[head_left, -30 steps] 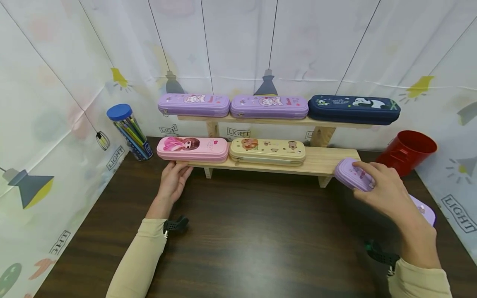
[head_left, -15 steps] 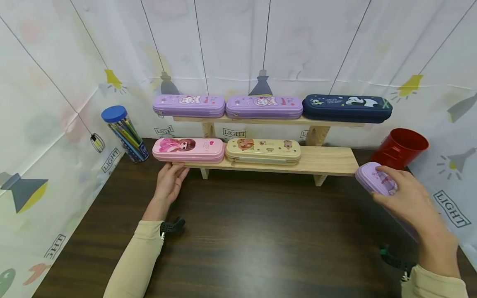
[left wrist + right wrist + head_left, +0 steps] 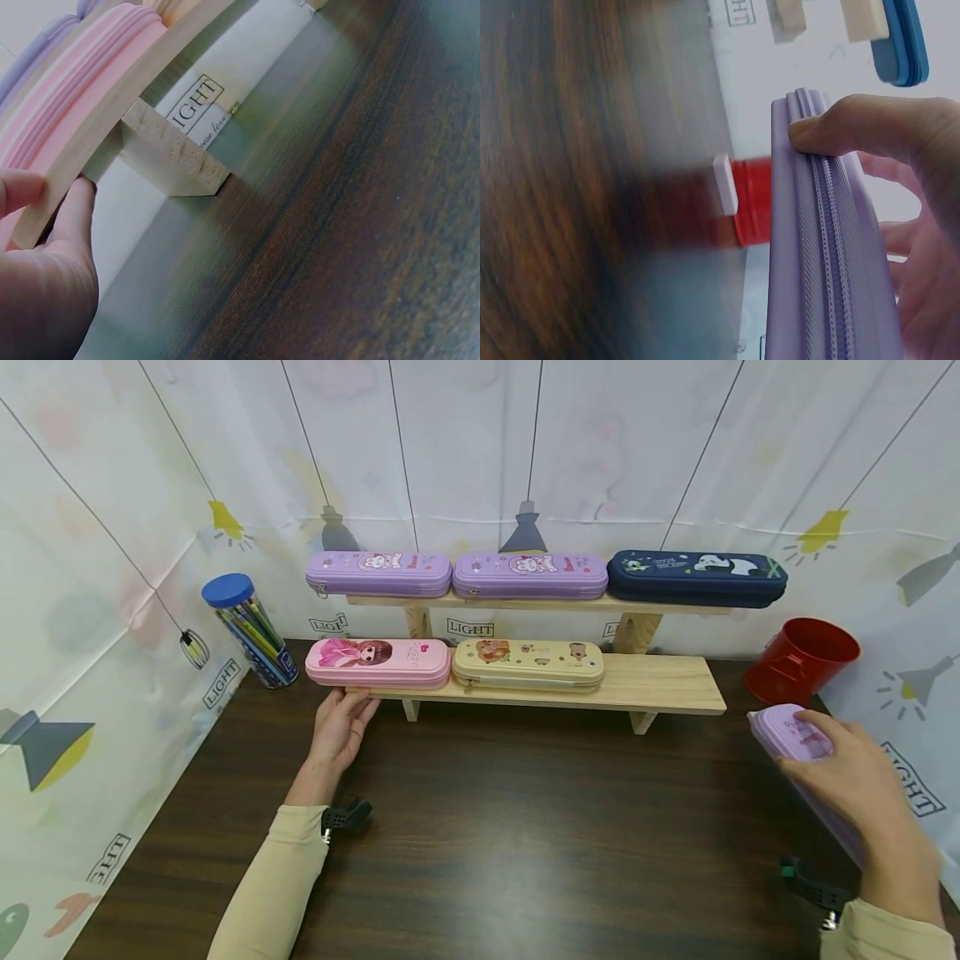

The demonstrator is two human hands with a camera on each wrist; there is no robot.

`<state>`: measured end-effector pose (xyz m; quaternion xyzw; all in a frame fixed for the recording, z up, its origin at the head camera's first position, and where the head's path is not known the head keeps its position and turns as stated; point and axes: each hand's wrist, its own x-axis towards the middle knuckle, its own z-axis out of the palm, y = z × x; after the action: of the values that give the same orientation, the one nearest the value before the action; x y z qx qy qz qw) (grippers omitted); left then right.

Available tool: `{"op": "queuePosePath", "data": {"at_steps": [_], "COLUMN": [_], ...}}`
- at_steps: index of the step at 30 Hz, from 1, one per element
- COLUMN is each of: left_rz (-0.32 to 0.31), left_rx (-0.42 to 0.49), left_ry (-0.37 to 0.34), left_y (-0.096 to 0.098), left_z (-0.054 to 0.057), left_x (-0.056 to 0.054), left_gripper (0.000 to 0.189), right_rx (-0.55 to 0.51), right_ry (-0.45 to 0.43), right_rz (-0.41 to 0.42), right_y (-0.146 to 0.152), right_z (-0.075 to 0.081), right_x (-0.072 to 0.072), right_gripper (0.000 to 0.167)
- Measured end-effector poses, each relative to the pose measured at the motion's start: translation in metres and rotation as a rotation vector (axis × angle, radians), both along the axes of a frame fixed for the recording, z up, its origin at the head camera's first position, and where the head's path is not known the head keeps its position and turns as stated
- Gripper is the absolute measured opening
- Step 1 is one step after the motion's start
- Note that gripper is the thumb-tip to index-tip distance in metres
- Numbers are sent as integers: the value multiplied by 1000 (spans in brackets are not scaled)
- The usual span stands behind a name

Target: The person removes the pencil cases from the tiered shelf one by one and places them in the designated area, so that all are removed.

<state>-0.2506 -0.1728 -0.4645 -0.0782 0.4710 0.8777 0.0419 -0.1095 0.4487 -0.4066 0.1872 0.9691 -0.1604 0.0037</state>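
A lilac zip pencil case (image 3: 786, 731) is gripped by my right hand (image 3: 862, 781) at the right of the head view. In the right wrist view my thumb (image 3: 821, 136) presses near the zip, and fingers show on the far side. My left hand (image 3: 339, 739) pinches the left end of the two-tier wooden shelf (image 3: 660, 681). The left wrist view shows digits on both sides of its board (image 3: 124, 105). Just above that hand lies a pink pencil case (image 3: 378, 663), with a cream pencil case (image 3: 528, 664) to its right on the lower tier.
Two lilac pencil cases (image 3: 531, 575) and a navy panda case (image 3: 696, 578) line the upper tier. A red mug (image 3: 801, 660) stands at the right, and a blue-lidded tub of pencils (image 3: 251, 631) at the left. Printed cloth encloses the dark table (image 3: 525, 827).
My right hand has carried the lilac case rightward, away from the shelf's right end. My left hand stays at the shelf's left end. The head view has shifted slightly.
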Motion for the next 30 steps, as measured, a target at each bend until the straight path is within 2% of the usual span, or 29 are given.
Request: {"op": "queuePosePath", "data": {"at_steps": [14,19,26,30], "left_rz": [2,4,1,-4], "left_rx": [-18,-8,-13,-19], "left_ry": [4,0,9,19], "left_y": [1,1,0,0], "left_z": [-3,-4,-4,-5], "left_x": [-1,1,2,1], "left_gripper": [52,50,48,50], "right_rx": [21,42,45,43], "right_ry": [-14,-12,-51,-32], "right_rz": [-31,-17,-43,-49], "right_y": [40,46,52,56], "right_z": [-14,-18,-28,-32], "right_x": [11,14,17,17], "right_gripper": [93,91,92,90]}}
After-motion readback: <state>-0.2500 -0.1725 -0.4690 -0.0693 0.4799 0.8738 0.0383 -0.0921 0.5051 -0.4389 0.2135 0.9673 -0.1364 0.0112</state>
